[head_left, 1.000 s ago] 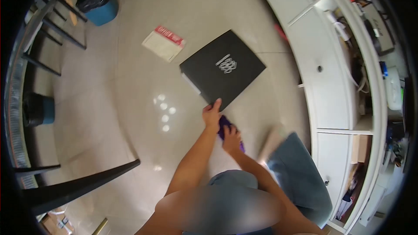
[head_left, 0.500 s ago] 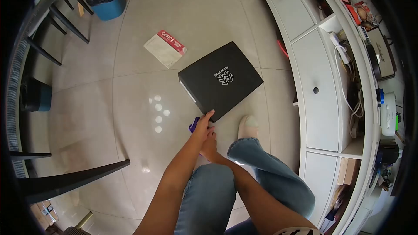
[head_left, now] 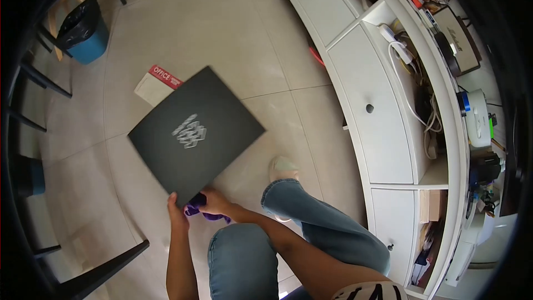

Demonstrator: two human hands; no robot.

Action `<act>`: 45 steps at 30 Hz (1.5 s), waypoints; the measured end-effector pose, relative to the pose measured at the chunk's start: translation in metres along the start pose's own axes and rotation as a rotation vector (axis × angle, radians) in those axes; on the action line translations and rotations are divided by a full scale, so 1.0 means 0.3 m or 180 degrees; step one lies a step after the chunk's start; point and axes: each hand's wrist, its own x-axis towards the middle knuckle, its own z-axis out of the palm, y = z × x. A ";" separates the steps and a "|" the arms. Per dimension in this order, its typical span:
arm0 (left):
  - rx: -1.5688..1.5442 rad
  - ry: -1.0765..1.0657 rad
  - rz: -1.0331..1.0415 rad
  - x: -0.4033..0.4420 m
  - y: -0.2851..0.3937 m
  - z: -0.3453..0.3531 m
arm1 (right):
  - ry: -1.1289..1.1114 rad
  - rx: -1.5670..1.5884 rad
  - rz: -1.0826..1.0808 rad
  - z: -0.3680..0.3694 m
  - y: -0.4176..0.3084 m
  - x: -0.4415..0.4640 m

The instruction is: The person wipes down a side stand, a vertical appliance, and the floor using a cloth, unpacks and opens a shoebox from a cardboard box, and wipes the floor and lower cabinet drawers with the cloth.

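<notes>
A flat black box (head_left: 196, 128) with a silver logo on its lid is tilted up off the floor in front of me. My left hand (head_left: 176, 211) grips its near corner, thumb on top and fingers hidden underneath. Close by, my right hand (head_left: 215, 201) is closed around a bunched purple cloth (head_left: 195, 204) just below the box's near edge. Part of the cloth hangs down under the right hand. The box's far left edge overlaps, in view, a red and cream packet (head_left: 159, 83) marked OFFICE on the floor.
White drawers (head_left: 355, 111) with open shelves full of cables run along the right. A blue bin (head_left: 89, 39) with a black liner stands at the far left, near dark chair legs (head_left: 47, 80). A black chair leg (head_left: 111, 269) reaches in at lower left. My shoe (head_left: 284, 168) is right of the box.
The box has risen off the floor, tilted and turned, and now partly covers the packet. My left hand has shifted onto its near corner. The view has swung to the right.
</notes>
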 end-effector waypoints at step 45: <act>-0.0940 -0.1128 -0.0136 0.280 0.359 0.378 | 0.0509 0.1803 0.1027 -0.943 -0.097 0.054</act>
